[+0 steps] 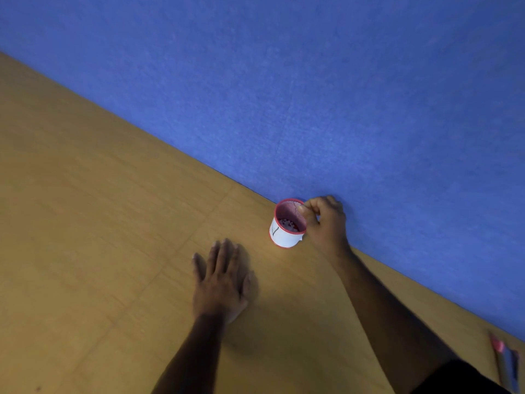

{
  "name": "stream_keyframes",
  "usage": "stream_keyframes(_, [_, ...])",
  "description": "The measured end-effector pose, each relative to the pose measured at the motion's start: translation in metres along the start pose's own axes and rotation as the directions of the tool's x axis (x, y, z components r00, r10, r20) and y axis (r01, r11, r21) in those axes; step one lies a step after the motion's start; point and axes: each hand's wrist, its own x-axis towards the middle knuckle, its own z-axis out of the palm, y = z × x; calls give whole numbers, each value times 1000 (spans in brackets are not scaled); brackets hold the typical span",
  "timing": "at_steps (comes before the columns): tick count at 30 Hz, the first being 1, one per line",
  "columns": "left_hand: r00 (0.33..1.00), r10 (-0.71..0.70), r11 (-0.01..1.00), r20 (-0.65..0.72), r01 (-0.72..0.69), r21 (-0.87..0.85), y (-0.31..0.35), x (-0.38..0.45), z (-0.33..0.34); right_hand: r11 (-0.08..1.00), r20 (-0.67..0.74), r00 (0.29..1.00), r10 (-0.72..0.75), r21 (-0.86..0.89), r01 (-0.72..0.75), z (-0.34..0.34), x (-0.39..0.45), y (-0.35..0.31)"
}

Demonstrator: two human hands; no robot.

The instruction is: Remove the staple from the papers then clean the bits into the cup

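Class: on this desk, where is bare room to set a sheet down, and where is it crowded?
Bare wood lies left of the flat left hand, out to the blue wall. It is crowded by the cup, held by the right hand, and near the pens.

One cup [287, 226] with a red rim stands on one wooden counter [99, 223], and small bits [288, 224] lie inside it, too small and blurred to count. Two hands are in view, the left hand [220, 280] and the right hand [326, 220]. At the lower right edge lie about two pens [507, 362], blurred, before one blue wall [312, 81].
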Motion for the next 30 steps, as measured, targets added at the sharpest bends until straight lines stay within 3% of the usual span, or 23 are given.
stream_keyframes(4, [1000,-4,1000,-7,4,-15,1,0,-1,986,133,991,-5,-163,26,2,9,-5])
stream_keyframes(10, [1000,4,1000,-2,-4,-15,0,1,-2,989,195,979,52,-147,-24,-2,7,-11])
stream_keyframes(14, [1000,4,1000,3,-4,-7,0,-1,-3,977,239,971,5,-207,46,-7,5,-22])
stream_keyframes(21, [999,-5,1000,33,4,9,1,1,-5,950,182,983,9,-307,48,-6,4,-28])
stream_keyframes(26, [999,-10,1000,37,9,13,1,1,-6,868,185,980,-69,-473,150,-3,10,-19])
stream_keyframes(30, [1000,-2,1000,17,2,9,2,1,-6,888,152,984,-91,-435,149,-8,8,-20])
